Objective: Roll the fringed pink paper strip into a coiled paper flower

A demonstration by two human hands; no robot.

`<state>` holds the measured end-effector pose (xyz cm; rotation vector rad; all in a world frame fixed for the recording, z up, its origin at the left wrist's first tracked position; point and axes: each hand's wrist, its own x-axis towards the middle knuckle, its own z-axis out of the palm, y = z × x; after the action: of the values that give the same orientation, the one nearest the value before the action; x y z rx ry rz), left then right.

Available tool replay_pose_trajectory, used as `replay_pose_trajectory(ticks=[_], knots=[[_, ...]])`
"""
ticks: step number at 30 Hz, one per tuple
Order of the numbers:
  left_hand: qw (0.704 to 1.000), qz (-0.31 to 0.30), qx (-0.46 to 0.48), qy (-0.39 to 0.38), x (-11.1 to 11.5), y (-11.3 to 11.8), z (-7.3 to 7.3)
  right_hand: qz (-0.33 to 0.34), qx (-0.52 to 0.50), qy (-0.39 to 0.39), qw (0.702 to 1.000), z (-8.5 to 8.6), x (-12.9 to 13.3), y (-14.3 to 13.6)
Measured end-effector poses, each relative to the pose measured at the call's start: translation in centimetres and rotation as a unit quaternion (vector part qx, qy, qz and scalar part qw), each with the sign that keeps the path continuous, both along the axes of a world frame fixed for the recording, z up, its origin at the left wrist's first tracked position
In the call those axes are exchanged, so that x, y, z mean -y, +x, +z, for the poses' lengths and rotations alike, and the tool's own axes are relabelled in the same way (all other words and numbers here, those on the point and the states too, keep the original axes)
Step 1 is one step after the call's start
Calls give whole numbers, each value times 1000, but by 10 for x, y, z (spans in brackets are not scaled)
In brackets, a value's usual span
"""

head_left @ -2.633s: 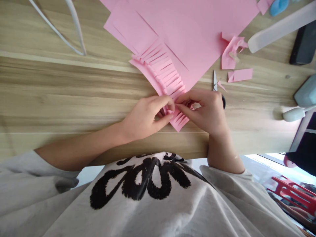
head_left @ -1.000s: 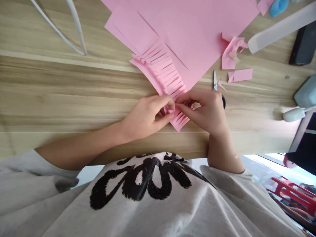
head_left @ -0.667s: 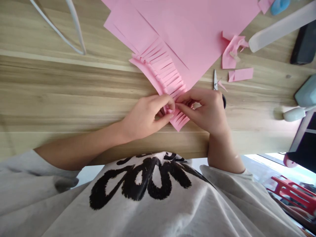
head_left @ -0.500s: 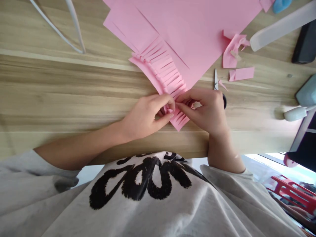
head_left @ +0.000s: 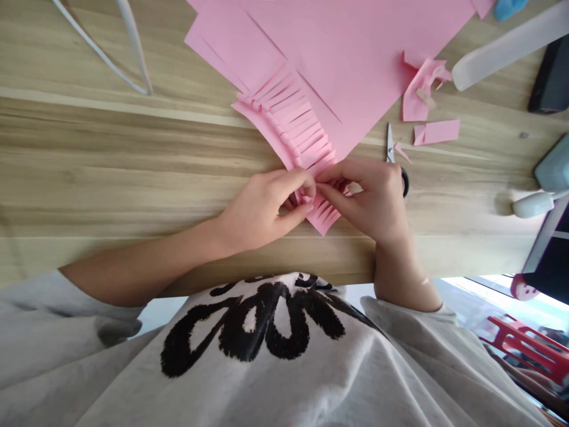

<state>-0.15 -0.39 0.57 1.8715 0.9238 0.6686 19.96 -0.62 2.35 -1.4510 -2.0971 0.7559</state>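
Note:
A fringed strip of pink paper (head_left: 306,131) runs slantwise across the middle, cut into many narrow tabs, with several curled over along its left edge. My left hand (head_left: 278,204) is closed on the strip near its lower end, thumb and forefinger bent around the edge. Touching it from the other side, my right hand (head_left: 367,198) pinches one of the narrow tabs between thumb and forefinger. Below the fingers, the strip's lower tip with flat, uncurled tabs shows. Part of the strip is hidden under both hands.
Large pink sheets (head_left: 347,65) lie beyond the strip. Scissors (head_left: 390,145) rest right of my right hand, near pink paper scraps (head_left: 438,131). A white cable (head_left: 137,53) loops at upper left. A translucent white bar (head_left: 507,47) and a black object (head_left: 550,77) lie at upper right.
Both hands keep almost the same hold on the strip. The view has shifted very slightly; nothing else has visibly moved.

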Motion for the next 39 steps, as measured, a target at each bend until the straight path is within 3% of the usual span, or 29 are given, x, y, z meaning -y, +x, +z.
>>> replay_pose_trajectory(ticks=[39], knots=[[1000, -2, -20, 9, 0, 0, 0, 30, 41, -30, 998, 0, 2, 1]])
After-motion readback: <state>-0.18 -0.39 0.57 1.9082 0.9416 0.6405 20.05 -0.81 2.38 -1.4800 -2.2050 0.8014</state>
